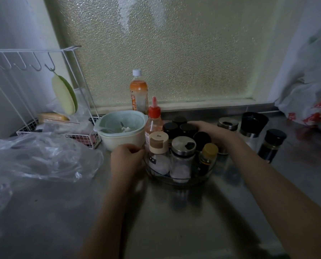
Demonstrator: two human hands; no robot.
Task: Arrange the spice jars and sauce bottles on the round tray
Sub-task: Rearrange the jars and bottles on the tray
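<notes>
Tray (176,181): one, round, clear, on the counter (62,212) near the window.
Containers on tray: eight counted; four black-capped jars (188,128), one beige-lidded jar (158,143), one steel-lidded jar (183,146), one yellow-capped bottle (209,152), one red-nozzle sauce bottle (154,118).
Off tray, right: three jars (253,126).
Left hand (127,159): fingers curled at the tray's left rim; grip unclear.
Right hand (214,131): draped over the rear black caps; grasp cannot be told.
Surface: steel counter; colander bowl (121,129), orange drink bottle (138,90), wire rack (34,58), plastic bag (34,156).
Room: frosted window (165,49) behind.
</notes>
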